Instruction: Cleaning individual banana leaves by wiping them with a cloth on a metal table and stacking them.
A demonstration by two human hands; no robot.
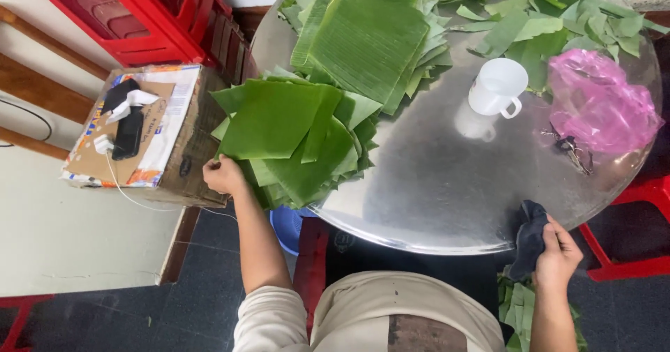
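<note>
At the round metal bench: a person sits close against its near rim (pixel 419 244), which serves as the landmark for everything below.
Left hand: the left hand (pixel 223 175) is curled loosely at the bench's left edge, its fingers pinching the overhanging edge of the near leaf stack (pixel 293 132), seemingly to steady or lift one sheet.
Right hand: the right hand (pixel 558 249) is closed around a dark cloth (pixel 529 237) at the near right rim, held as if for wiping.
Leaf stack: cut green squares, piled at the bench's left, touching the left hand.
Far pile: bigger leaves (pixel 370 38) lie behind it.
White mug (pixel 497 87): near the bench's middle.
Pink bag (pixel 600 104): at the right rim, keys (pixel 572 150) beside it.
Cardboard box (pixel 139 132): left of the bench, off it.
</note>
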